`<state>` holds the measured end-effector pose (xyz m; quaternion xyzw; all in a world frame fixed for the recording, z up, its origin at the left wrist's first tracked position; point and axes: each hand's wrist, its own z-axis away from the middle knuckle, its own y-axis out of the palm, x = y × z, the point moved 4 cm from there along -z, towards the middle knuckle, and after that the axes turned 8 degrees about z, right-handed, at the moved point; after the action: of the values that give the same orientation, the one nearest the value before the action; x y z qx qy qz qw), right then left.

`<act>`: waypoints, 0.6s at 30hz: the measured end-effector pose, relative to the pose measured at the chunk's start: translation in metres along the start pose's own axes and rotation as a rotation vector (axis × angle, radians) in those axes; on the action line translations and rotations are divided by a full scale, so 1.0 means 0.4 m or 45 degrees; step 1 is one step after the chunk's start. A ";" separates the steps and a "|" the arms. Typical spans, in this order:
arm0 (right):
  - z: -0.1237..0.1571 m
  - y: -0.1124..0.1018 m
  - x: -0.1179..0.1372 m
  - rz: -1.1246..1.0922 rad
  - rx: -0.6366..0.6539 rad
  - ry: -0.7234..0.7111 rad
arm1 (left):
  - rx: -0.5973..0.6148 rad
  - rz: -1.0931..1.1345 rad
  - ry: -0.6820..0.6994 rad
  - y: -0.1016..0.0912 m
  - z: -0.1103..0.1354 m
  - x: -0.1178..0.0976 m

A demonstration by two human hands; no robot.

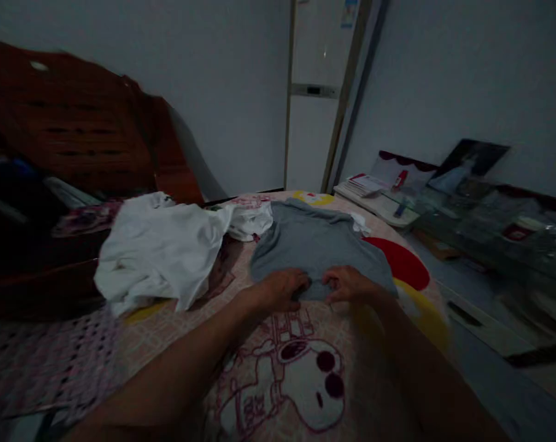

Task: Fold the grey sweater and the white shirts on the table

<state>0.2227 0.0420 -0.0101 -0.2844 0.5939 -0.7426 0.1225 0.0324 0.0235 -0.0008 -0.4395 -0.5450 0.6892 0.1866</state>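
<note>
A grey shirt lies spread on a bed covered by a pink cartoon-print sheet. My left hand and my right hand sit side by side on the shirt's near edge. Both have their fingers curled and pinched on the grey fabric. A heap of white clothes lies to the left of the grey shirt, with more white cloth behind it.
A dark wooden headboard or chair stands at the left. A white door is at the back. To the right is a low glass-topped table with papers and a leaning picture.
</note>
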 end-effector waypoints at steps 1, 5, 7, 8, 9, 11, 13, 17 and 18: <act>0.004 0.006 0.002 0.043 -0.054 -0.035 | -0.027 -0.002 -0.027 0.000 -0.001 0.003; 0.022 0.033 0.015 0.235 -0.243 -0.151 | -0.127 -0.060 -0.124 -0.007 0.001 0.020; 0.028 0.047 0.025 0.341 -0.315 -0.184 | -0.149 -0.118 -0.155 -0.014 0.006 0.030; 0.029 0.053 0.030 0.388 -0.343 -0.187 | -0.143 -0.146 -0.154 -0.016 0.008 0.033; 0.028 0.058 0.034 0.428 -0.364 -0.184 | -0.134 -0.173 -0.148 -0.017 0.010 0.034; 0.020 0.061 0.040 0.477 -0.384 -0.150 | -0.118 -0.217 -0.142 -0.017 0.009 0.035; 0.009 0.052 0.041 0.474 -0.371 -0.072 | -0.135 -0.235 -0.182 -0.021 0.007 0.037; 0.001 0.002 0.034 0.242 -0.293 0.076 | -0.121 -0.041 -0.211 -0.046 0.015 0.043; 0.006 -0.013 0.033 0.118 -0.280 0.068 | -0.088 0.054 -0.152 -0.053 0.019 0.038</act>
<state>0.2141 0.0345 -0.0012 -0.2483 0.6873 -0.6738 0.1089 0.0130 0.0373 0.0126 -0.4152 -0.5692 0.6988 0.1237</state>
